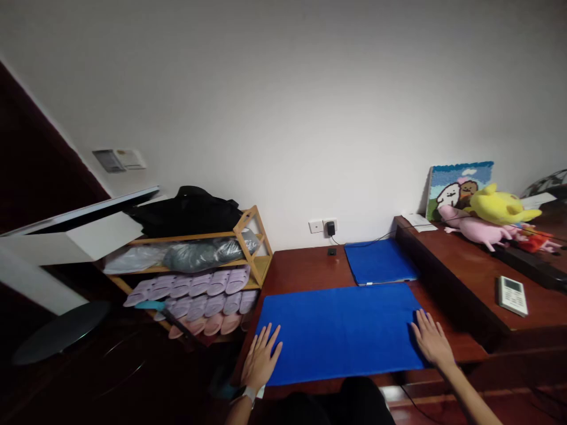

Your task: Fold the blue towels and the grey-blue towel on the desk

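Observation:
A blue towel [345, 336] lies spread flat across the reddish-brown wooden table [305, 271], its near edge close to my knees. My left hand [261, 357] rests at the towel's left edge, fingers stretched out and pointing forward. At the opposite edge, my right hand [432, 339] lies flat with its fingertips on the cloth. Neither hand grips anything. Behind the towel, toward the wall, sits a second blue cloth [378, 261], smaller and apparently folded.
Right, a raised cabinet top holds a white remote control [512, 295], plush toys [498, 206] and a picture [460, 184]. Left stands a wooden rack [254, 236] with lilac slippers [217, 282] and a black bag [190, 212]. A black adapter [330, 228] is plugged into the wall.

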Motion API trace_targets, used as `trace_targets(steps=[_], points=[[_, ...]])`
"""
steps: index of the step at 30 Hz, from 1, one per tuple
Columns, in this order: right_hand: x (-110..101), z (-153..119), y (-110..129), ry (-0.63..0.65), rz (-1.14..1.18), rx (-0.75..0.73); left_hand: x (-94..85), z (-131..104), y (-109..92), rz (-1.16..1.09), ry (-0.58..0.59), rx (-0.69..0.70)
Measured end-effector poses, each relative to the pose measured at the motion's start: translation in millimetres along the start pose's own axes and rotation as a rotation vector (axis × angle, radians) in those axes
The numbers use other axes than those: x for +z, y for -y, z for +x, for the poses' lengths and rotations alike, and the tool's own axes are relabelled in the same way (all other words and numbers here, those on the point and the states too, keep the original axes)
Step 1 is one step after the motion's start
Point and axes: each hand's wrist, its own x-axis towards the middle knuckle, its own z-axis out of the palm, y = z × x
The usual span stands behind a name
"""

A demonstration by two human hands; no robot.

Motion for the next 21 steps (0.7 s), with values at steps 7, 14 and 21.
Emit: trace_targets(steps=[7,14,21], points=[[4,2,208,0.151,0.141,-0.362,5.2,0,3,-0.015,-0.036,-0.017],[28,22,248,0.305,0.114,-0.408,4.4,-1,4,-0.019,-0.026,-0.032],[13,86,53,0.143,0.057,-0.092,2.4,1,3,-0.024,-0.022,-0.036]])
